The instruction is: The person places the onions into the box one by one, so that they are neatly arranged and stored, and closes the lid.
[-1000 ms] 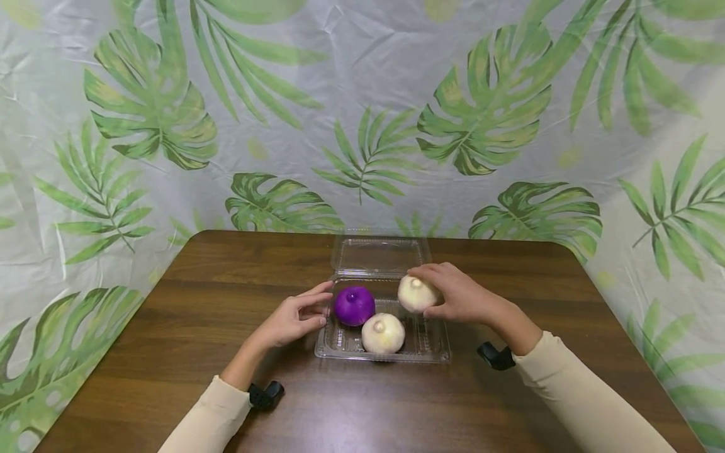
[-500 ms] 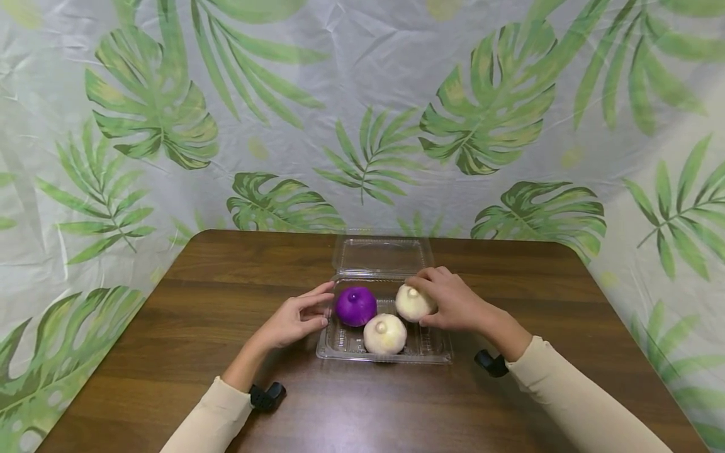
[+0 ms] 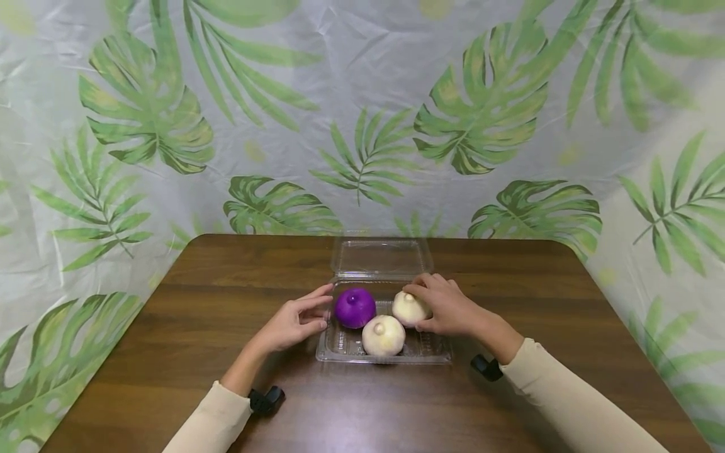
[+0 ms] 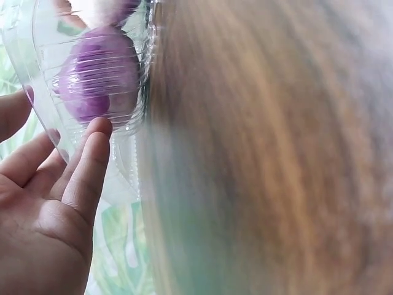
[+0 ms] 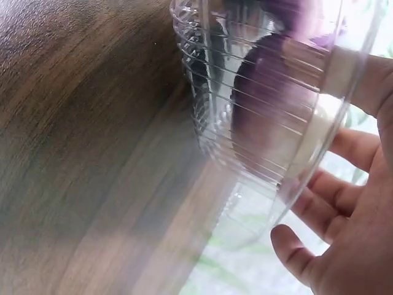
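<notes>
A clear plastic clamshell box [image 3: 419, 360] stands on the table with its lid raised at the back. Inside, a turnip with its purple side up [image 3: 354, 307] sits at the left, and a white-side-up turnip [image 3: 383, 336] sits in front. At the right of the box, my right hand [image 3: 450, 308] grips another white-side-up turnip [image 3: 409, 309], thumb in front and fingers behind. In the right wrist view this turnip's purple underside shows through the ribbed wall. My left hand [image 3: 294, 322] has its fingers extended at the box's left side, with fingertips at the rim [image 4: 46, 132].
The transparent lid [image 3: 382, 257] leans back near the table's far edge. A brown wood-grain table [image 3: 226, 270] surrounds the box. Behind it hangs a leaf-patterned cloth [image 3: 362, 75].
My right hand has carried its turnip slightly left and lower, down into the right part of the box. The left hand and the other two turnips stay where they were.
</notes>
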Demonstrator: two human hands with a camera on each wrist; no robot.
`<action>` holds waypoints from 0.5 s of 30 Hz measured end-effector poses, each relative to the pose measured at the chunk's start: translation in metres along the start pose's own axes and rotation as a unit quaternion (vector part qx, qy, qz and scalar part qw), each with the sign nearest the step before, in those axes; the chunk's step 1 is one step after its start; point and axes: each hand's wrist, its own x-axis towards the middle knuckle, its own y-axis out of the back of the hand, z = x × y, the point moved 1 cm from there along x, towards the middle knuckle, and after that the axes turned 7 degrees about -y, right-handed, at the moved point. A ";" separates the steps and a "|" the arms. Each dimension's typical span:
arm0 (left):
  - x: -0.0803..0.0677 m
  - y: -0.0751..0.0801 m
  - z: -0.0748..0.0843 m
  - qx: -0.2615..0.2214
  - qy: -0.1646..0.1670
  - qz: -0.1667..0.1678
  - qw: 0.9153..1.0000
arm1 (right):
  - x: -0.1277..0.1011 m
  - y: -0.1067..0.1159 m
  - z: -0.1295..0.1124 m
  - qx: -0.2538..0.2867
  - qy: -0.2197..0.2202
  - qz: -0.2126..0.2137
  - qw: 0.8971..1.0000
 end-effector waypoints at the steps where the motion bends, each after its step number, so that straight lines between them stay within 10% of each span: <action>1: 0.000 0.000 0.000 0.002 0.000 -0.001 1.000 | 0.000 -0.001 0.000 -0.001 -0.002 -0.001 1.000; 15: 0.000 0.001 0.002 0.005 0.004 0.002 1.000 | -0.002 -0.013 0.004 0.004 -0.003 0.018 1.000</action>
